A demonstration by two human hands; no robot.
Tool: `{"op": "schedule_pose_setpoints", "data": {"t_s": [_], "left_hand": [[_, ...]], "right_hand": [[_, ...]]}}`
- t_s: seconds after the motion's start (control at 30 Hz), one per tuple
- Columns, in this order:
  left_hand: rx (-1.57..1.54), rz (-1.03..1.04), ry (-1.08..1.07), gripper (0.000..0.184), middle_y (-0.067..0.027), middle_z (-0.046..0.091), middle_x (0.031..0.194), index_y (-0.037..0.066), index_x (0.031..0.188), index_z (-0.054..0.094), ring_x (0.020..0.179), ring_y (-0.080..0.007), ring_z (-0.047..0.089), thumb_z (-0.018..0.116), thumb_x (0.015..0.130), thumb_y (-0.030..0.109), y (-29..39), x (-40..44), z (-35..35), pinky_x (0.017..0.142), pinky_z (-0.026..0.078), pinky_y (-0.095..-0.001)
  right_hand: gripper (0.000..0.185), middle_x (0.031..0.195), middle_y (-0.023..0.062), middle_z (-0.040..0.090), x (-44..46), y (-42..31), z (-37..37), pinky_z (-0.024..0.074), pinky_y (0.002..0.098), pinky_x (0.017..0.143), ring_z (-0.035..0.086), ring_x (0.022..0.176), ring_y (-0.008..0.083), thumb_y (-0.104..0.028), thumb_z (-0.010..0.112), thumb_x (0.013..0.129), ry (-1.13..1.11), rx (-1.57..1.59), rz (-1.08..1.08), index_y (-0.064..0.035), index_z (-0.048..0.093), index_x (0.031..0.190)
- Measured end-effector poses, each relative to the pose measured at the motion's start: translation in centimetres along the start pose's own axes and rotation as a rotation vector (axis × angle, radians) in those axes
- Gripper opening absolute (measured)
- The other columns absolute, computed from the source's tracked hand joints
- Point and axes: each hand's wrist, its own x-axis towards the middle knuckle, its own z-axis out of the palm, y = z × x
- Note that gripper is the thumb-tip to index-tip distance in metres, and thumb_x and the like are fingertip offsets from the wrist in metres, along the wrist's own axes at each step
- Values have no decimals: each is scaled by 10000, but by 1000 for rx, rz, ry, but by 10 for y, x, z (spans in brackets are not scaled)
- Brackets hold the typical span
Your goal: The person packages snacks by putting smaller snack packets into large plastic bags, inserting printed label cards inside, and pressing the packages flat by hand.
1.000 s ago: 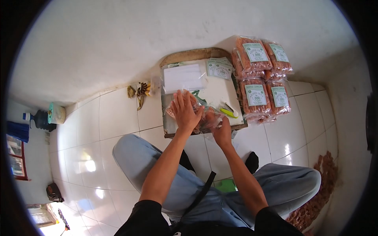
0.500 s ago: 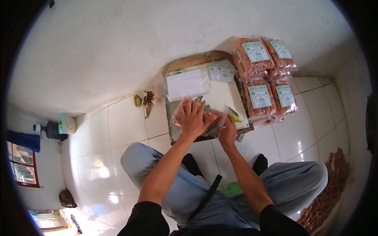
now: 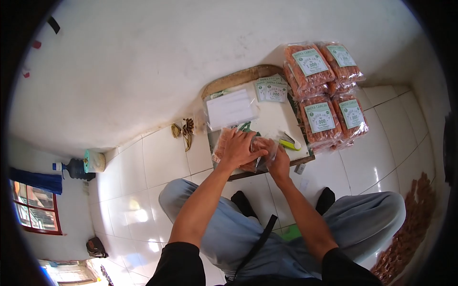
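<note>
A clear plastic packet of reddish-brown snack pieces [image 3: 222, 145] lies at the near edge of a low white-topped table [image 3: 272, 117]. My left hand [image 3: 238, 150] rests over it, palm down, fingers stretched across the top and thumb pointing right. At the packet's right end, the fingers of my right hand [image 3: 278, 163] are closed on the loose plastic. Just beyond that hand lies a yellow-green stapler [image 3: 289, 143]. Behind the packet is a pile of white sheets in clear plastic [image 3: 231, 109]. Printed green-and-white label cards [image 3: 275, 90] lie near the table's far edge.
Several labelled snack packs [image 3: 318, 117] are stacked against the table's right side. More reddish-brown pieces [image 3: 405, 229] cover the floor at lower right. A small brown dried bunch [image 3: 187, 127] sits left of the table. A tub [image 3: 95, 162] and a water jug [image 3: 76, 169] stand farther left.
The view has shifted slightly, moving the scene to the right. My left hand's fingers have drawn closer together on the packet. My right hand still grips its plastic end.
</note>
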Motion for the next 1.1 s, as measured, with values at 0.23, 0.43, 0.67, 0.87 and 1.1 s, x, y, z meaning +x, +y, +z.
{"op": "schedule_pose_setpoints", "data": {"t_s": [0.23, 0.43, 0.67, 0.87, 1.1], "left_hand": [[-158, -22, -196, 594, -150, 658, 1097, 60, 1159, 606, 1077, -338, 579, 562, 872, 578, 1, 13, -9, 998, 346, -452], [-197, 23, -228, 419, -134, 653, 1090, 72, 1125, 612, 1046, -338, 590, 534, 938, 439, 8, 18, 0, 928, 416, -439], [-212, 176, -134, 371, -146, 650, 1088, 78, 1156, 600, 1025, -341, 596, 546, 937, 373, 18, 19, 11, 939, 428, -456], [-458, -95, 114, 314, -138, 643, 1118, 115, 1180, 603, 1077, -338, 582, 527, 944, 308, 16, 20, 0, 1010, 389, -467], [90, -792, 91, 473, -143, 435, 1426, 111, 1243, 590, 1304, -341, 429, 529, 930, 460, -13, -5, 5, 1081, 293, -540]], "right_hand": [[414, 1118, 177, 620, 3, 4, -9, 521, 406, 811, 652, 927, 362, -42, 674, 803, -62, 41, 50, -88, 610, 1209], [283, 1012, 164, 667, 3, 9, 3, 515, 351, 792, 670, 893, 280, -45, 674, 835, -17, 310, 222, -24, 630, 1114], [233, 964, 179, 684, -1, 11, 34, 511, 344, 777, 669, 860, 266, -84, 647, 865, 70, 625, 308, -5, 642, 1084], [297, 954, 188, 683, 15, -5, 2, 509, 370, 823, 667, 874, 289, -169, 579, 930, -187, 227, 296, 24, 602, 1154], [264, 1106, 107, 641, 3, 2, 13, 510, 295, 758, 626, 891, 180, -75, 588, 930, 79, 1182, 569, 62, 562, 1154]]}}
